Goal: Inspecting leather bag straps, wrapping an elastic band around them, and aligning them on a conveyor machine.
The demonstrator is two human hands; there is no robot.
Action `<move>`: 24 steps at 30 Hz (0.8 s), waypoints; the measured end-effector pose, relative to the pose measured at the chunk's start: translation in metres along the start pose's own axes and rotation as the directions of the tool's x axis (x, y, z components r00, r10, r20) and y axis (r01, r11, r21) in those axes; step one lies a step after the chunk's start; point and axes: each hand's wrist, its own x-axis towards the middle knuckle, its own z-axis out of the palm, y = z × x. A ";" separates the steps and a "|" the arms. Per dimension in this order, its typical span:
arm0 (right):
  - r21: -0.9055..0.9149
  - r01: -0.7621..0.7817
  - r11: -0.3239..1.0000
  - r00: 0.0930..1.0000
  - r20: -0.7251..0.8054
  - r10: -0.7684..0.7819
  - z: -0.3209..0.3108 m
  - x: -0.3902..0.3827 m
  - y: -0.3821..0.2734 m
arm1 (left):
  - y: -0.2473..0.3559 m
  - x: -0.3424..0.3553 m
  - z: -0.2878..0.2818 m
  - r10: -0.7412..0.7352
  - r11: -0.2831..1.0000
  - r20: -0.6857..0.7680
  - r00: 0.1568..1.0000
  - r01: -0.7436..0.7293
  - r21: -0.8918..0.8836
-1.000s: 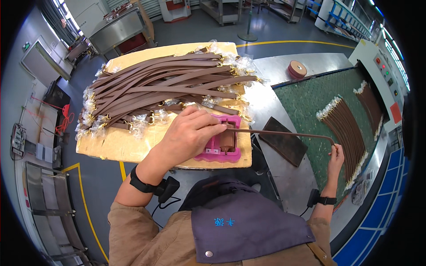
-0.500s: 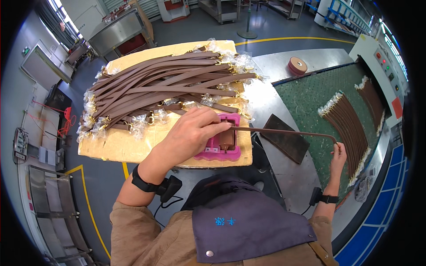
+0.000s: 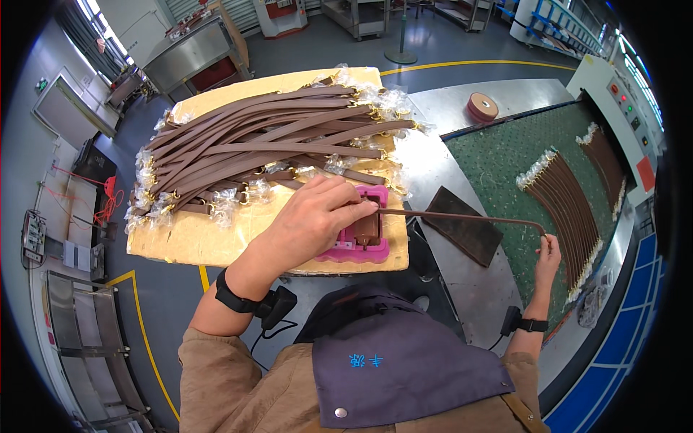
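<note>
A thin brown strap (image 3: pixel 462 215), seen edge-on, stretches between my hands. The fingers of my left hand (image 3: pixel 317 214) are closed on its left end, over a pink tray (image 3: pixel 374 254) holding a brown roller (image 3: pixel 367 229). Whether the strap touches the roller is hidden by the fingers. Farther right, my right hand (image 3: pixel 547 261) pinches the strap's other end, where it bends down above the green surface. Just beyond my left hand lies a heap of brown straps (image 3: pixel 267 137), with gold-coloured hardware and clear plastic wrap on their ends.
The heap and tray rest on a yellowish board (image 3: pixel 216 245). A dark flat plate (image 3: pixel 465 229) lies on the metal tabletop beside a green conveyor belt (image 3: pixel 480 159). Straps in a row (image 3: pixel 567 216) lie on the belt; a brown roll (image 3: pixel 482 107) stands beyond.
Almost nothing differs. My right hand has dropped slightly and moved a touch left; my left hand stays at the pink tray with the strap.
</note>
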 end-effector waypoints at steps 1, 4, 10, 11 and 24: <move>0.000 0.000 1.000 1.000 0.000 0.000 0.000 0.000 0.000 | 0.001 0.001 0.000 0.000 1.000 -0.004 1.000 0.000 0.002; -0.001 0.001 1.000 1.000 0.002 -0.001 0.001 -0.001 -0.001 | 0.001 0.001 0.001 0.000 1.000 -0.012 1.000 0.000 0.008; -0.015 -0.009 1.000 1.000 0.000 0.009 0.004 0.000 -0.002 | 0.000 0.003 0.000 -0.002 1.000 -0.003 1.000 0.002 0.011; -0.017 -0.008 1.000 1.000 -0.001 0.008 0.003 -0.001 -0.001 | 0.000 0.004 0.000 0.002 1.000 -0.006 1.000 -0.002 0.009; 0.080 -0.155 0.985 0.971 0.195 0.137 -0.073 -0.032 -0.093 | 0.044 0.015 -0.085 0.081 0.981 0.119 0.990 -0.057 -0.186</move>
